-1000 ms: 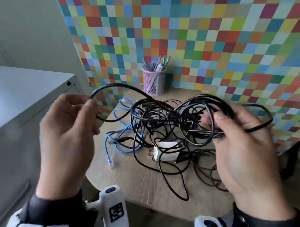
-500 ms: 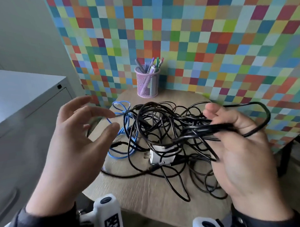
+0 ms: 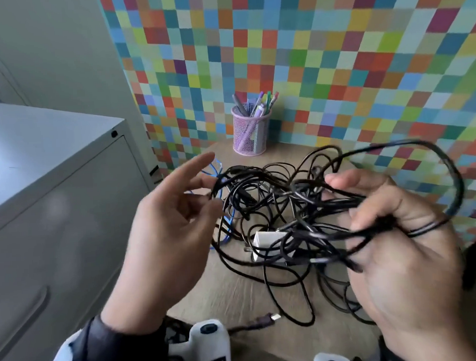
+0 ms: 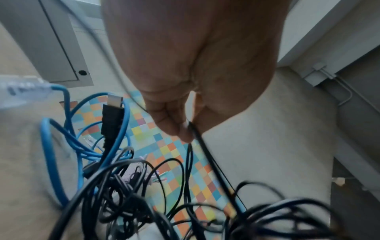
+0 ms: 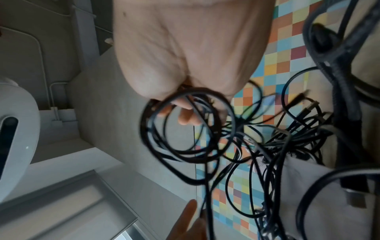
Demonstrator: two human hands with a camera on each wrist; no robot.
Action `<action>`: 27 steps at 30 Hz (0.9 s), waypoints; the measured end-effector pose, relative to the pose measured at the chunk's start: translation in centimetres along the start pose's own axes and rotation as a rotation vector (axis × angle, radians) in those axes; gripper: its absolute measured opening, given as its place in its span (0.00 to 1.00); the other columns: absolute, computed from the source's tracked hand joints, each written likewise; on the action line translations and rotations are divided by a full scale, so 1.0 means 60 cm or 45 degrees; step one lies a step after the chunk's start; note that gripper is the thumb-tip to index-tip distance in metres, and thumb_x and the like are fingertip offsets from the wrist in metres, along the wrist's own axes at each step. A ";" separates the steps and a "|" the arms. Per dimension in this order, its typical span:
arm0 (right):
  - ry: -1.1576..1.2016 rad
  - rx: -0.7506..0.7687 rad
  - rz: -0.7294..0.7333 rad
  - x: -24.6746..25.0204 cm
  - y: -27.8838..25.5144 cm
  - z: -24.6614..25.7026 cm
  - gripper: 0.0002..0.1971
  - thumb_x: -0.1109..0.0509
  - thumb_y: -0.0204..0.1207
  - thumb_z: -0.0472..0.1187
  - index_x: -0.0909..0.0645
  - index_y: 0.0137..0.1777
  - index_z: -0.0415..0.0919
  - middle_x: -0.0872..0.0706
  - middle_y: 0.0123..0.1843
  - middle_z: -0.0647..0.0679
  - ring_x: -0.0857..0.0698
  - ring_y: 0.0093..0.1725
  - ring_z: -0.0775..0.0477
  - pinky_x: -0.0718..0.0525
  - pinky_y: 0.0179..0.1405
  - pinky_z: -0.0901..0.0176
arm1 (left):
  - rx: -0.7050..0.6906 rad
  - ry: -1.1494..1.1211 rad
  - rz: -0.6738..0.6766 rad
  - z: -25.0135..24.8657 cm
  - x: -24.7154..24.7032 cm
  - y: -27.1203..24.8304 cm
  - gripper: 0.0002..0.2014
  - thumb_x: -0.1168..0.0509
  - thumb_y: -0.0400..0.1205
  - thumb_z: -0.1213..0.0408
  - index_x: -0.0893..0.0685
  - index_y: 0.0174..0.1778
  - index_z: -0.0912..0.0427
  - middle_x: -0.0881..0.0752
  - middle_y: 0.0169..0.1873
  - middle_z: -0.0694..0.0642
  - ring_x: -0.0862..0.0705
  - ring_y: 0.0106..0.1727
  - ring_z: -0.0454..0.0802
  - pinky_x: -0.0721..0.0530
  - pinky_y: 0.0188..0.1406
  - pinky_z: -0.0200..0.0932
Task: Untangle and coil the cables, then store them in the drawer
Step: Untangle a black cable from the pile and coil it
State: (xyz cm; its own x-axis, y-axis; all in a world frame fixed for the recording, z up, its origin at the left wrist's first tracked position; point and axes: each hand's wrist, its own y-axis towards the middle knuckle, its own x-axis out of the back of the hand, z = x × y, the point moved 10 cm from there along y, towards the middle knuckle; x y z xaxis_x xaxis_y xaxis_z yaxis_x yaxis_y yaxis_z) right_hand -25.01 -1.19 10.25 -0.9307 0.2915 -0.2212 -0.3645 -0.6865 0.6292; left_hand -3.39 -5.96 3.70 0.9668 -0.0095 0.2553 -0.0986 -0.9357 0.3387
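Observation:
A tangle of black cables (image 3: pixel 272 195) lies on the small wooden table (image 3: pixel 235 294), partly lifted. My right hand (image 3: pixel 353 203) grips a bundle of black loops (image 5: pixel 185 129), and one big loop (image 3: pixel 447 173) arcs out to the right. Just left of the tangle, my left hand (image 3: pixel 213 192) has its index finger raised; in the left wrist view its fingertips (image 4: pixel 180 129) pinch one thin black strand (image 4: pixel 205 154). A blue cable (image 3: pixel 227 226) lies under the tangle's left side. A white plug adapter (image 3: pixel 268 240) sits in the middle of the heap.
A grey metal cabinet (image 3: pixel 56 186) with a drawer handle (image 3: pixel 34 317) stands to the left of the table. A pink mesh pen cup (image 3: pixel 250 134) stands at the table's back by the checkered wall. A loose plug end (image 3: pixel 274 318) lies near the front edge.
One second ago my left hand held a thick black loop, then let it go with fingers spread. It has since moved right to the tangle and pinches a thin strand. The right hand kept its bundle.

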 end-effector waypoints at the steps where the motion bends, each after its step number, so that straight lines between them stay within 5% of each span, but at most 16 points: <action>1: -0.059 -0.265 -0.076 0.043 -0.049 -0.033 0.20 0.38 0.65 0.19 0.17 0.32 0.47 0.11 0.56 0.40 0.13 0.64 0.35 0.18 0.70 0.21 | -0.031 -0.077 -0.049 -0.004 0.010 0.002 0.26 0.29 0.81 0.77 0.14 0.68 0.41 0.09 0.51 0.49 0.12 0.39 0.46 0.12 0.47 0.36; 2: -0.101 -0.422 -0.178 0.096 -0.097 -0.084 0.18 0.36 0.67 0.22 0.16 0.35 0.48 0.10 0.56 0.43 0.13 0.64 0.37 0.19 0.71 0.21 | -0.051 -0.135 -0.086 -0.008 0.016 0.003 0.24 0.29 0.81 0.78 0.11 0.64 0.43 0.08 0.50 0.50 0.11 0.42 0.44 0.13 0.50 0.34; 5: -0.195 -0.462 -0.200 0.118 -0.111 -0.091 0.12 0.25 0.70 0.33 0.15 0.49 0.52 0.09 0.58 0.46 0.12 0.65 0.40 0.18 0.74 0.28 | -0.063 -0.259 -0.174 -0.012 0.027 0.001 0.17 0.28 0.81 0.76 0.08 0.56 0.48 0.05 0.47 0.49 0.07 0.48 0.45 0.13 0.55 0.35; 7: -0.292 -0.470 -0.251 0.132 -0.095 -0.096 0.19 0.18 0.63 0.44 0.16 0.54 0.56 0.10 0.62 0.47 0.13 0.67 0.43 0.17 0.74 0.35 | -0.084 -0.309 -0.223 -0.016 0.032 -0.001 0.14 0.27 0.81 0.75 0.07 0.55 0.52 0.05 0.46 0.49 0.06 0.51 0.48 0.12 0.57 0.39; 10: -0.398 -0.563 -0.231 0.148 -0.099 -0.091 0.28 0.15 0.54 0.54 0.15 0.57 0.57 0.09 0.59 0.50 0.12 0.55 0.53 0.14 0.54 0.54 | -0.086 -0.346 -0.246 -0.013 0.041 0.002 0.13 0.27 0.81 0.75 0.07 0.54 0.52 0.05 0.47 0.50 0.06 0.52 0.48 0.12 0.58 0.40; 14: -1.070 -0.677 0.136 0.141 -0.088 -0.062 0.18 0.14 0.57 0.62 0.11 0.41 0.53 0.09 0.34 0.56 0.13 0.33 0.58 0.19 0.34 0.57 | -0.068 -0.325 -0.235 -0.005 0.050 0.006 0.11 0.25 0.80 0.73 0.07 0.50 0.50 0.06 0.46 0.51 0.08 0.45 0.53 0.11 0.55 0.42; 16: -1.193 -0.690 0.100 0.156 -0.088 -0.051 0.23 0.15 0.52 0.66 0.15 0.41 0.54 0.12 0.29 0.52 0.16 0.27 0.54 0.23 0.27 0.58 | -0.066 -0.318 -0.218 -0.004 0.050 0.005 0.10 0.24 0.79 0.72 0.07 0.51 0.52 0.05 0.46 0.53 0.08 0.48 0.61 0.10 0.56 0.44; 18: -1.232 -0.640 -0.055 0.176 -0.082 -0.036 0.29 0.10 0.53 0.60 0.21 0.48 0.56 0.11 0.32 0.51 0.15 0.31 0.50 0.22 0.32 0.55 | -0.076 -0.312 -0.209 -0.006 0.048 0.005 0.11 0.24 0.79 0.73 0.07 0.52 0.53 0.05 0.46 0.53 0.09 0.51 0.66 0.11 0.55 0.43; 21: -1.137 -0.519 -0.183 0.184 -0.078 -0.016 0.42 0.08 0.55 0.51 0.28 0.66 0.67 0.12 0.38 0.69 0.15 0.33 0.61 0.21 0.38 0.55 | -0.106 -0.310 -0.202 -0.006 0.045 0.006 0.13 0.24 0.79 0.74 0.07 0.52 0.50 0.06 0.48 0.55 0.09 0.50 0.65 0.10 0.57 0.48; 22: -1.123 -0.462 -0.184 0.178 -0.076 -0.008 0.45 0.09 0.56 0.50 0.29 0.70 0.69 0.12 0.39 0.64 0.16 0.34 0.60 0.20 0.38 0.55 | -0.118 -0.314 -0.196 -0.006 0.044 0.006 0.14 0.24 0.79 0.74 0.07 0.52 0.49 0.06 0.48 0.55 0.09 0.49 0.63 0.10 0.58 0.50; 25: -1.279 -0.282 -0.105 0.151 -0.069 0.011 0.31 0.13 0.58 0.54 0.18 0.62 0.67 0.19 0.49 0.55 0.17 0.46 0.51 0.17 0.48 0.53 | -0.135 -0.310 -0.160 -0.005 0.037 0.009 0.15 0.24 0.79 0.74 0.07 0.52 0.48 0.06 0.47 0.56 0.13 0.45 0.56 0.12 0.56 0.48; 27: -1.416 -0.214 -0.024 0.133 -0.071 0.013 0.22 0.16 0.59 0.56 0.11 0.55 0.64 0.23 0.67 0.51 0.20 0.68 0.43 0.19 0.69 0.49 | -0.131 -0.277 -0.111 -0.005 0.025 0.008 0.13 0.23 0.79 0.72 0.06 0.51 0.46 0.06 0.46 0.56 0.16 0.43 0.54 0.14 0.52 0.45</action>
State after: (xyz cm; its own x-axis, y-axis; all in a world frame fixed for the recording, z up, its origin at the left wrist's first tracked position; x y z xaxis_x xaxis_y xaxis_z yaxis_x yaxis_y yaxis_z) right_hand -30.84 4.57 6.36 -0.4101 0.6773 0.6108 -0.4562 -0.7323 0.5056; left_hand -2.06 -6.34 4.50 0.9996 -0.0161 0.0243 -0.0252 -0.8955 0.4444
